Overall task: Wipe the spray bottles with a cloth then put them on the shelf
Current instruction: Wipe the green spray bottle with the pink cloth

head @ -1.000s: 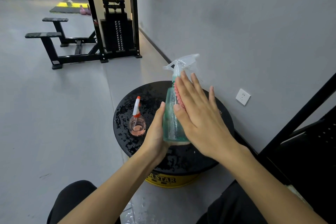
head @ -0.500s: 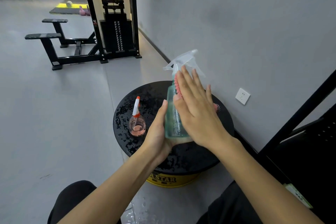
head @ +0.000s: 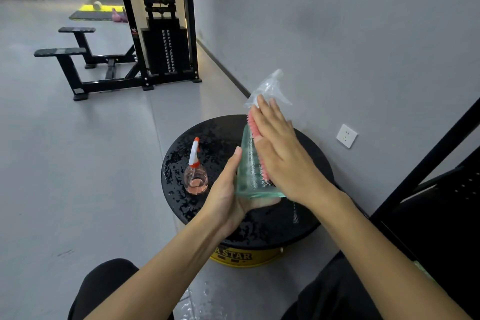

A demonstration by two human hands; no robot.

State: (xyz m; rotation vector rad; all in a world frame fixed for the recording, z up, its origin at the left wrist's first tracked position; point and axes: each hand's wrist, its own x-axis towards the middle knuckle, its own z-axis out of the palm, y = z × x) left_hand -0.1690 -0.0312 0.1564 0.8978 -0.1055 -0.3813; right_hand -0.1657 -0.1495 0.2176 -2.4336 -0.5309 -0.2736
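My left hand [head: 228,189] cups the base of the green-tinted spray bottle [head: 248,169], thumb up its side, holding it above the wet round black tabletop [head: 306,215]. My right hand [head: 283,156], fingers straight, presses the pink cloth [head: 253,125] flat on its flank. Best done, I judge, with firm long strokes while turning the bottle; the small pink spray bottle [head: 195,176] waits on the top. Against a second ago, my right hand has slid up toward the trigger head.
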